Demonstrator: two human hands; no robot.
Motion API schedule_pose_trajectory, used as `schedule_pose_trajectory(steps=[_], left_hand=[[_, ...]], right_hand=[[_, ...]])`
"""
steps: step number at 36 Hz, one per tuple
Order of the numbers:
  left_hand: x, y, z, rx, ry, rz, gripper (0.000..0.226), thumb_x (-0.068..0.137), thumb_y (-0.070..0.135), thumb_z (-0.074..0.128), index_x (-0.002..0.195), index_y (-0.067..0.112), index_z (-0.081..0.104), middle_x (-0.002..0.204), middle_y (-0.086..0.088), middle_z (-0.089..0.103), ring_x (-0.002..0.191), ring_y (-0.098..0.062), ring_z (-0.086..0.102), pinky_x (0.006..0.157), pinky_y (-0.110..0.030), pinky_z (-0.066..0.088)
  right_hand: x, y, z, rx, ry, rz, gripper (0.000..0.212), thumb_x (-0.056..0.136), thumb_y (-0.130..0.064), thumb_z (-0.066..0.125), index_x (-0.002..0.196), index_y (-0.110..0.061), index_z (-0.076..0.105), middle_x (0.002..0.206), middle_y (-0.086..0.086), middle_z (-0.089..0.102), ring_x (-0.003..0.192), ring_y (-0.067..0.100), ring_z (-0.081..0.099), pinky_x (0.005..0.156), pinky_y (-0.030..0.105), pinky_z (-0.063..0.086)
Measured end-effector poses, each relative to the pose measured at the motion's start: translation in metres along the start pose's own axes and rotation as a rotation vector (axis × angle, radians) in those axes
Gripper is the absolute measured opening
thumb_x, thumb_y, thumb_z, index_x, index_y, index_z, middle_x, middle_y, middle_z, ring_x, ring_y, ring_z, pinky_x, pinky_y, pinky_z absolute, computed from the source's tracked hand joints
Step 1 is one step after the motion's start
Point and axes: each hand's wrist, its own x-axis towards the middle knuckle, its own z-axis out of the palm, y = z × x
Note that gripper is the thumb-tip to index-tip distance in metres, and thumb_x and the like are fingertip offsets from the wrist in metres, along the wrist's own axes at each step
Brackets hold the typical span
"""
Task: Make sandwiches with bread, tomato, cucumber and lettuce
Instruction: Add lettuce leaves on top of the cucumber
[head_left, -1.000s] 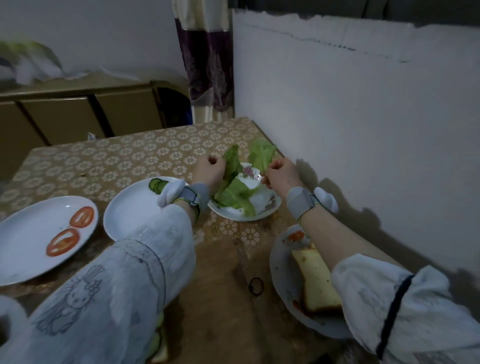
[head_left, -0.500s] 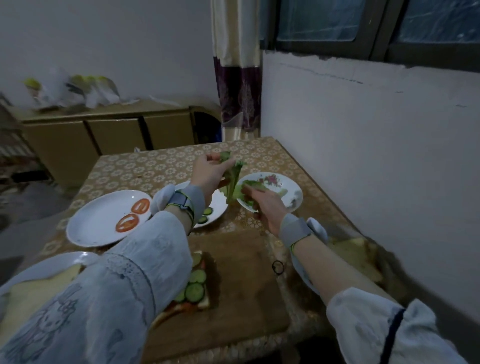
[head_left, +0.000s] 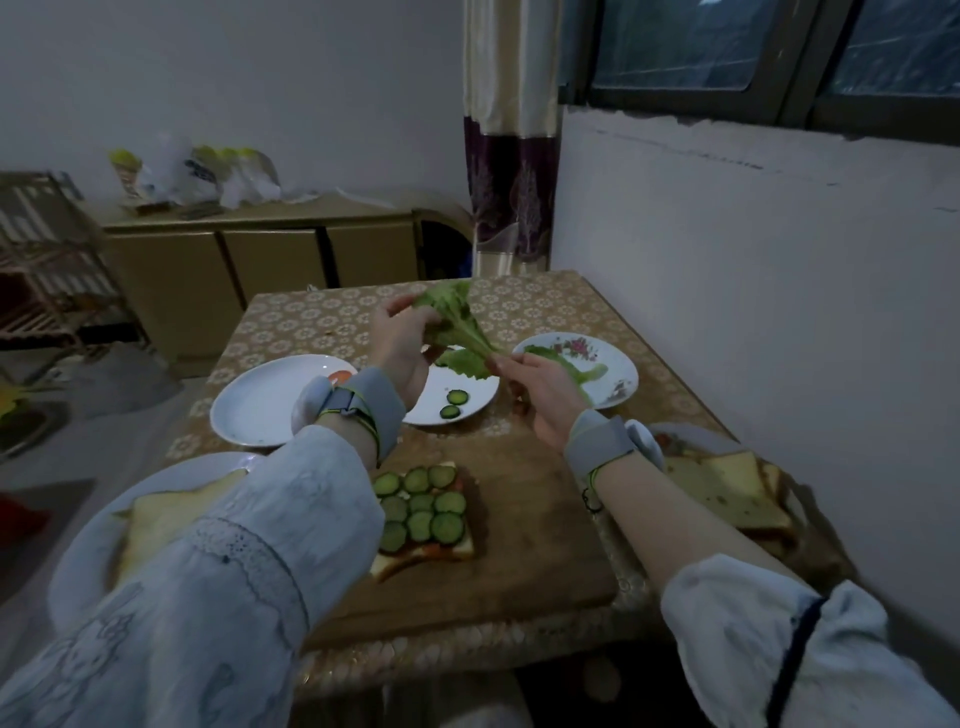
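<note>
Both hands grasp one lettuce leaf (head_left: 453, 322) above the table (head_left: 524, 306): the left hand (head_left: 399, 345) clutches its broad top, the right hand (head_left: 537, 387) pinches its stem. Below them, cucumber-covered bread (head_left: 423, 517) lies on the cutting board (head_left: 519, 545).

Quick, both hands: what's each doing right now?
Left hand: grips the lettuce leaf at its top.
Right hand: pinches the same leaf's lower end.
</note>
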Motion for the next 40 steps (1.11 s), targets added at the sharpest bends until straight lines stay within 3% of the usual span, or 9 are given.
schedule_pose_trajectory(steps=[5,10,14,18,21,24,26,34,40], left_hand=[[-0.010,-0.003,-0.027,-0.027,0.022,-0.028,0.024,0.091,0.003,0.049,0.114,0.011,0.046,0.084,-0.007,0.053,0.068,-0.019,0.053,0.053,-0.028,0.047],[-0.021,-0.018,-0.050,0.042,0.128,-0.048,0.030,0.092,0.003,0.056,0.113,0.019,0.042,0.130,-0.016,0.053,0.101,-0.030,0.059,0.066,-0.034,0.052],[-0.035,-0.031,-0.067,0.111,0.174,-0.051,0.031,0.093,-0.004,0.050,0.112,0.018,0.039,0.118,-0.016,0.053,0.082,-0.022,0.058,0.060,-0.027,0.050],[-0.043,-0.047,-0.086,0.234,0.192,-0.079,0.025,0.092,-0.009,0.047,0.098,0.015,0.045,0.108,-0.013,0.051,0.076,-0.020,0.055,0.063,-0.030,0.052],[-0.048,-0.058,-0.100,0.403,0.195,-0.091,0.032,0.087,-0.011,0.049,0.076,0.019,0.045,0.091,-0.012,0.053,0.088,-0.029,0.055,0.077,-0.041,0.052],[-0.056,-0.067,-0.112,0.562,0.146,-0.081,0.032,0.087,-0.009,0.048,0.072,0.019,0.047,0.084,-0.010,0.052,0.085,-0.027,0.052,0.076,-0.039,0.049],[-0.061,-0.070,-0.115,0.667,0.115,-0.053,0.032,0.087,-0.006,0.048,0.071,0.022,0.050,0.087,-0.009,0.055,0.081,-0.026,0.053,0.077,-0.040,0.051],[-0.079,-0.077,-0.120,1.003,-0.042,0.034,0.034,0.088,-0.006,0.044,0.098,0.016,0.069,0.103,-0.010,0.064,0.055,-0.015,0.049,0.044,-0.016,0.039],[-0.083,-0.075,-0.121,1.230,-0.120,0.049,0.038,0.090,0.000,0.047,0.120,0.014,0.066,0.135,-0.009,0.056,0.119,-0.025,0.054,0.088,-0.023,0.044]], right_hand=[[0.001,0.000,0.010,-0.008,0.043,-0.008,0.010,0.089,-0.020,0.065,0.080,-0.016,0.064,0.066,0.000,0.043,0.056,0.008,0.034,0.046,0.018,0.027],[-0.002,0.006,0.017,-0.073,0.064,-0.006,0.017,0.089,-0.022,0.064,0.073,-0.019,0.060,0.062,-0.004,0.038,0.055,0.007,0.032,0.042,0.018,0.026],[-0.008,0.014,0.017,-0.114,0.052,0.004,0.013,0.092,-0.020,0.059,0.081,-0.014,0.061,0.070,-0.008,0.046,0.060,0.003,0.036,0.035,0.008,0.033],[-0.015,0.026,0.022,-0.216,0.108,0.002,0.035,0.090,-0.017,0.059,0.111,0.011,0.062,0.113,0.024,0.063,0.089,0.019,0.053,0.081,0.032,0.046],[-0.019,0.035,0.025,-0.356,0.102,0.002,0.036,0.091,-0.020,0.059,0.111,0.010,0.063,0.120,0.024,0.062,0.108,0.030,0.059,0.095,0.040,0.046],[-0.021,0.044,0.028,-0.467,0.083,-0.020,0.036,0.090,-0.024,0.061,0.082,0.011,0.065,0.082,0.032,0.060,0.073,0.027,0.058,0.069,0.032,0.047],[-0.021,0.046,0.029,-0.557,0.099,-0.034,0.047,0.088,-0.025,0.062,0.051,-0.007,0.042,0.052,0.013,0.037,0.052,0.017,0.036,0.060,0.025,0.034],[-0.020,0.059,0.029,-0.763,0.123,-0.056,0.055,0.087,-0.029,0.065,0.045,-0.014,0.031,0.047,0.002,0.033,0.044,0.014,0.031,0.046,0.024,0.025],[-0.018,0.066,0.027,-0.894,0.118,-0.046,0.054,0.085,-0.035,0.066,0.047,-0.014,0.033,0.052,0.002,0.035,0.048,0.015,0.034,0.053,0.027,0.032]])
